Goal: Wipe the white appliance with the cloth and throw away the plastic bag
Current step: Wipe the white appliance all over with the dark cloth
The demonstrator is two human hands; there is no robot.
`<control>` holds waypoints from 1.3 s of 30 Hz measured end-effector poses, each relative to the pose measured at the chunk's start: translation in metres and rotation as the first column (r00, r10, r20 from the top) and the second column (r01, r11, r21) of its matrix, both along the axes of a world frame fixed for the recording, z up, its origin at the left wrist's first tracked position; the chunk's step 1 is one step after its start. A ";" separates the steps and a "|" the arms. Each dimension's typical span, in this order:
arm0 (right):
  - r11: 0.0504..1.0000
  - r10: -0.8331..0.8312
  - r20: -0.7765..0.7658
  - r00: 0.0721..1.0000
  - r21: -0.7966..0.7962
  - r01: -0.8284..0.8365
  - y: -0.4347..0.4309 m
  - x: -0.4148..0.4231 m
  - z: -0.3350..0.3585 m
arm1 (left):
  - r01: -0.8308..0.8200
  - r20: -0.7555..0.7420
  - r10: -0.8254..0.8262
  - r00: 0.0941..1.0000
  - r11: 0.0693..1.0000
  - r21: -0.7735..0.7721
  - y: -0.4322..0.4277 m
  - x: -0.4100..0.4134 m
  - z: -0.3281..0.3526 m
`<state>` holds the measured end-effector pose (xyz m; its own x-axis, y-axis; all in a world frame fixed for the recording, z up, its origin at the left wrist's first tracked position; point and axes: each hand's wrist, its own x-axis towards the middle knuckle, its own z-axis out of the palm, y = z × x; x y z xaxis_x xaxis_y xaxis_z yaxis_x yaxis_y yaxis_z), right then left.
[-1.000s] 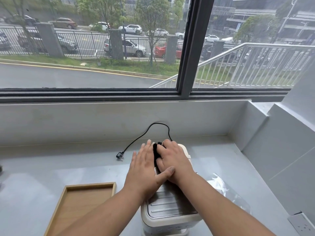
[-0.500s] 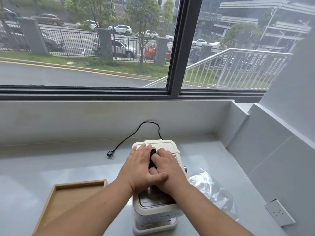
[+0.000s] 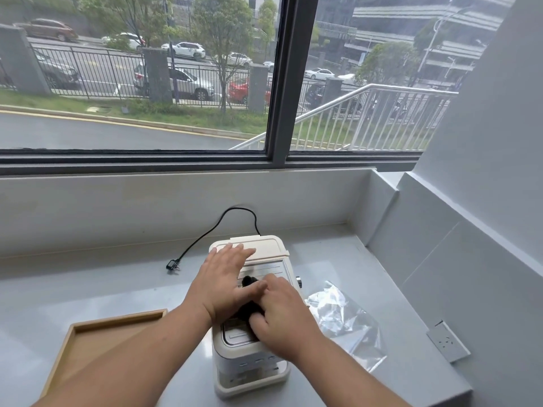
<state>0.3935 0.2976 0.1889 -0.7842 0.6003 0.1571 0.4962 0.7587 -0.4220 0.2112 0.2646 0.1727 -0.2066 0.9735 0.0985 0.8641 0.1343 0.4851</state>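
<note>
A white appliance [image 3: 266,249] with a ribbed metal top stands on the grey counter [image 3: 88,289]. On its top lies a small black cloth [image 3: 249,306], mostly hidden between my hands. My right hand [image 3: 282,315] presses down on the cloth with the fingers curled over it. Lying flat on the appliance's top, my left hand [image 3: 224,277] has its fingers spread toward the far edge and its thumb touching the cloth. A crumpled clear plastic bag [image 3: 343,318] rests on the counter just right of the appliance.
An empty wooden tray [image 3: 88,333] lies to the left of the appliance. The black power cord [image 3: 205,233] runs from the appliance's back to an unplugged plug at the left. A wall socket [image 3: 448,342] sits at the right. The window sill wall rises behind.
Both hands slid back toward me along the appliance's top with the cloth. The right hand now sits nearer than the left, and the far lid is uncovered.
</note>
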 end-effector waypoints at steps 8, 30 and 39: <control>1.000 0.002 -0.007 1.000 0.029 -0.002 -0.007 0.035 0.000 | -0.108 -0.217 0.084 0.973 0.989 -0.100 0.010 0.014 -0.001; 0.948 -0.293 -0.159 0.943 -0.176 0.265 0.059 0.008 -0.004 | -0.148 -0.289 0.096 0.952 0.976 -0.162 0.013 0.024 -0.011; 0.907 -0.392 -0.174 0.903 -0.238 0.348 0.105 -0.031 -0.003 | -0.149 -0.245 0.116 0.963 0.981 -0.121 0.013 0.024 -0.011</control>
<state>0.3627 0.4029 0.1862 -0.4602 0.8761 0.1439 0.6062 0.4285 -0.6700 0.2349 0.2781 0.1613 -0.3216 0.9465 0.0273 0.9216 0.3063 0.2385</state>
